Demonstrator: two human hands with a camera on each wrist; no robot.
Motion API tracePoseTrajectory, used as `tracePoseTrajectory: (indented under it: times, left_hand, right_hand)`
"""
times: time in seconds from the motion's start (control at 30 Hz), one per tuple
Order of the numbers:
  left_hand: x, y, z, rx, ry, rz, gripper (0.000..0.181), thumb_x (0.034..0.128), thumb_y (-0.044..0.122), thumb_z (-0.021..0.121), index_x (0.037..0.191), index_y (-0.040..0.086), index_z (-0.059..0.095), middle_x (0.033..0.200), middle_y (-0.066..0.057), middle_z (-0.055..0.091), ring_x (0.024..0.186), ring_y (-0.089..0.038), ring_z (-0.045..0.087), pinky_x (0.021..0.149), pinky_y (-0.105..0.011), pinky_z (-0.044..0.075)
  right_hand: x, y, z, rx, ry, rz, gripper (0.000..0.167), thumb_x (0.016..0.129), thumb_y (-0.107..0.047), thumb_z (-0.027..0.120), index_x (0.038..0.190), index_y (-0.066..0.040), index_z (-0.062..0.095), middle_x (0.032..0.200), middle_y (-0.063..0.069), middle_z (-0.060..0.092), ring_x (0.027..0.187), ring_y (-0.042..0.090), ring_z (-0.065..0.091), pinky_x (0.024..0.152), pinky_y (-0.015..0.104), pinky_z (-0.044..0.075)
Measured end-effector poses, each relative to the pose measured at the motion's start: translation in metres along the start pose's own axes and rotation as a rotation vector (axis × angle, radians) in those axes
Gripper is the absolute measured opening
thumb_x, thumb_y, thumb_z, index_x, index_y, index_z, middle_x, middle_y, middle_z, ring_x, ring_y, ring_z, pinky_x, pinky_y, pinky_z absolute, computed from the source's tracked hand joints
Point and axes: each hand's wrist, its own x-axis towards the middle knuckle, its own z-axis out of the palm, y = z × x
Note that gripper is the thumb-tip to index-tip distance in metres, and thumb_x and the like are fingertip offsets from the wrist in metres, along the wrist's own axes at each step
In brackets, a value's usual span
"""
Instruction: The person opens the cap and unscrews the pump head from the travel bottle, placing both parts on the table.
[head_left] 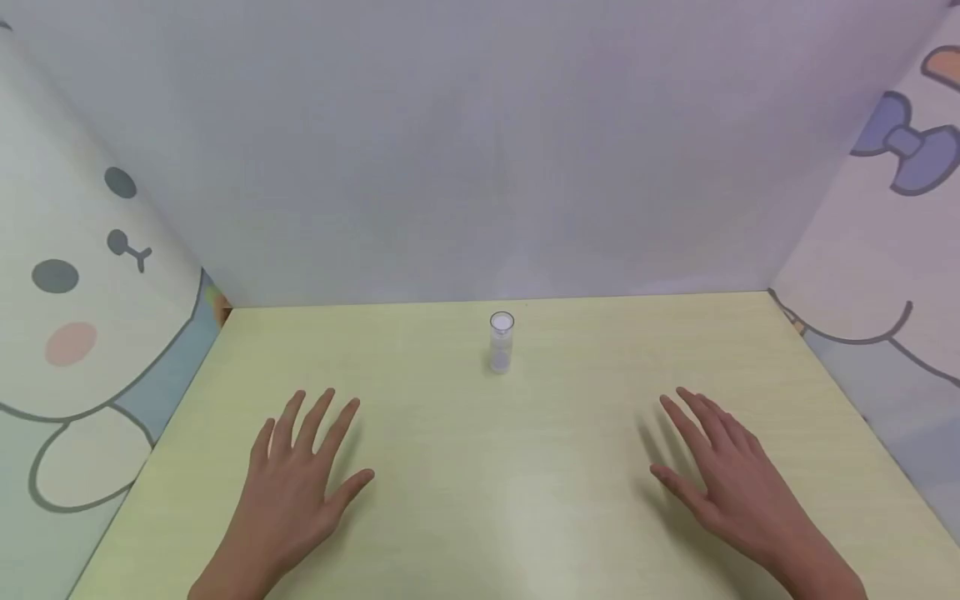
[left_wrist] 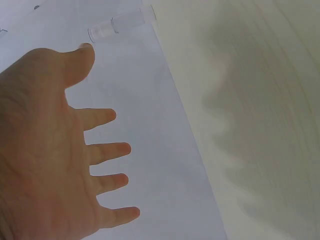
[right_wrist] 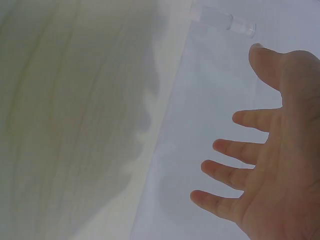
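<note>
A small clear cylindrical container (head_left: 501, 343) stands upright toward the back middle of the table. My left hand (head_left: 294, 492) hovers to its left and nearer to me, fingers spread and holding nothing. On the other side, my right hand (head_left: 738, 487) is also raised over the table with spread fingers and nothing in it. Neither hand touches the container. The left wrist view shows the container (left_wrist: 122, 23) beyond the thumb of the left hand (left_wrist: 65, 145); the right wrist view shows it (right_wrist: 222, 20) beyond the thumb of the right hand (right_wrist: 265, 150).
The pale wooden table (head_left: 495, 467) ends at a plain light wall (head_left: 480, 150) behind the container. Panels with cartoon prints stand at the left (head_left: 82, 217) and the right (head_left: 862, 242).
</note>
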Motion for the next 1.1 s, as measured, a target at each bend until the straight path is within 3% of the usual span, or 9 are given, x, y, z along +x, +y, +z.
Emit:
tracePoseTrajectory:
  times: [0.17,0.37,0.5,0.57,0.63,0.83,1.1]
  left_hand:
    - [0.001,0.0,-0.001,-0.003,0.001,0.01,0.075,0.1001,0.071,0.047,0.157,0.022,0.045,0.16,-0.014,0.044,0.15,-0.046,0.031,0.11,-0.069,0.032]
    - [0.003,0.0,-0.002,-0.01,0.023,0.014,0.074,0.1021,0.07,0.043,0.155,0.019,0.048,0.156,-0.015,0.048,0.148,-0.046,0.034,0.109,-0.068,0.034]
    - [0.006,0.002,-0.002,-0.024,0.054,0.016,0.07,0.1048,0.065,0.041,0.152,0.015,0.051,0.15,-0.016,0.055,0.144,-0.046,0.039,0.109,-0.068,0.034]
    - [0.007,0.003,-0.001,-0.03,0.065,0.014,0.066,0.1054,0.061,0.044,0.15,0.013,0.054,0.146,-0.016,0.058,0.142,-0.045,0.043,0.109,-0.068,0.034]
    - [0.009,0.004,-0.001,-0.04,0.069,0.01,0.061,0.1049,0.056,0.049,0.148,0.013,0.055,0.143,-0.015,0.06,0.139,-0.043,0.046,0.11,-0.068,0.033]
    - [0.014,0.011,-0.002,-0.074,0.078,0.007,0.052,0.0981,0.04,0.064,0.141,0.012,0.061,0.138,-0.012,0.065,0.133,-0.039,0.051,0.112,-0.069,0.031]
    - [0.022,0.019,0.003,-0.148,0.113,0.012,0.041,0.0942,0.031,0.071,0.13,0.012,0.068,0.126,-0.008,0.071,0.122,-0.035,0.061,0.108,-0.063,0.039]
  right_hand:
    - [0.003,-0.002,-0.003,0.01,0.008,-0.002,0.088,0.092,-0.042,0.078,0.164,-0.018,0.034,0.161,0.017,0.042,0.137,0.044,0.046,0.1,0.063,0.041]
    - [0.007,-0.004,-0.003,0.056,0.043,-0.002,0.084,0.089,-0.034,0.082,0.161,-0.02,0.04,0.156,0.012,0.05,0.134,0.038,0.051,0.102,0.057,0.043]
    - [0.009,-0.004,-0.002,0.086,0.139,-0.034,0.075,0.085,-0.021,0.085,0.153,-0.021,0.053,0.143,0.006,0.063,0.128,0.03,0.058,0.115,0.026,0.037]
    - [0.01,-0.003,-0.002,0.104,0.197,-0.063,0.068,0.083,-0.015,0.084,0.147,-0.02,0.06,0.135,0.004,0.068,0.122,0.026,0.061,0.114,0.009,0.029]
    - [0.01,-0.003,-0.002,0.129,0.229,-0.074,0.063,0.082,-0.012,0.083,0.142,-0.019,0.064,0.13,0.003,0.07,0.119,0.022,0.062,0.112,0.0,0.022]
    - [0.014,-0.005,0.001,0.233,0.224,-0.054,0.061,0.08,-0.004,0.084,0.137,-0.015,0.067,0.127,0.004,0.071,0.121,0.001,0.059,0.109,0.0,0.031]
    - [0.023,-0.01,0.007,0.29,0.264,-0.059,0.064,0.078,0.002,0.086,0.136,-0.017,0.067,0.123,0.001,0.073,0.102,0.003,0.063,0.097,0.003,0.041]
